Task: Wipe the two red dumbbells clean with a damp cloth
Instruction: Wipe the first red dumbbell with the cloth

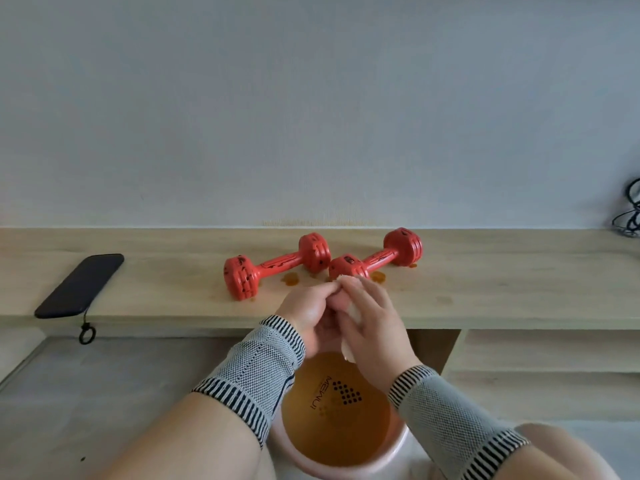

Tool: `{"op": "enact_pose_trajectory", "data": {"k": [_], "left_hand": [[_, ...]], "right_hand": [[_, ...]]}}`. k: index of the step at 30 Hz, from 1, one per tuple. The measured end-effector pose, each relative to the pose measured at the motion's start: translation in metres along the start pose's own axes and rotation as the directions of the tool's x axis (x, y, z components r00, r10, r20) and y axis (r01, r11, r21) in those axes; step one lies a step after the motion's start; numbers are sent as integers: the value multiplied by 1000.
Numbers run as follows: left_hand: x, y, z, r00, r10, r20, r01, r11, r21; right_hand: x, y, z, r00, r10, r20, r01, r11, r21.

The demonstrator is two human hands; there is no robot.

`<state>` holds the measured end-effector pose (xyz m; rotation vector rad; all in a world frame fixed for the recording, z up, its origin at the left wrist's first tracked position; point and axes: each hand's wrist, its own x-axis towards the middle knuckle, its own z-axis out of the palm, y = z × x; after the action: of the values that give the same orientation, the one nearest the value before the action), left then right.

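Note:
Two red dumbbells lie on the wooden shelf, the left dumbbell and the right dumbbell, both with dark smears. Orange-brown droplets spot the wood around them. In front of the shelf, my left hand and my right hand are pressed together, both gripping a small pale cloth bunched between them. The cloth's tail hangs down above a basin of orange-brown water. The hands hide most of the cloth.
A dark phone with a wrist loop lies at the shelf's left front edge. Black cables sit at the far right by the wall. Lower shelf boards are on the right, grey floor on the left.

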<state>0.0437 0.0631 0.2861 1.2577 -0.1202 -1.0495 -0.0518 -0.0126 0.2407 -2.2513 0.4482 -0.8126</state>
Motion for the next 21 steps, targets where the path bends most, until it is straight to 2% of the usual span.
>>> {"op": "enact_pose_trajectory", "data": {"k": [2,4,6,8,10,11,13,16,18,21], "left_hand": [[2,0,4,1000,17,-6,-15,983,182],[8,1,6,993,119,0,-105,870,481],[21,2,7,951,308,22,-217,615,759],[36,4,6,837,546,-25,-208,360,910],[47,2,1,708,706,-25,-159,193,968],[55,0,-1,686,727,-7,-144,145,979],[72,-6,-5,708,706,7,-120,110,987],[91,-17,-6,757,653,-5,-118,145,982],[98,-22,-5,748,664,-2,-129,148,980],[103,-20,-9,730,684,8,-149,146,978]], "right_hand": [[3,12,-12,992,126,-17,-125,990,58],[9,22,-28,969,244,41,-247,964,102],[16,31,-46,932,360,44,-362,911,197],[30,45,-63,852,521,-53,-475,812,340],[43,55,-76,737,667,-110,-528,669,524],[50,61,-79,700,705,-111,-527,615,586],[66,72,-79,727,677,-114,-509,643,571],[84,89,-71,817,548,-179,-452,801,392],[92,102,-62,859,444,-254,-382,887,259],[97,113,-50,897,314,-313,-298,949,98]]}}
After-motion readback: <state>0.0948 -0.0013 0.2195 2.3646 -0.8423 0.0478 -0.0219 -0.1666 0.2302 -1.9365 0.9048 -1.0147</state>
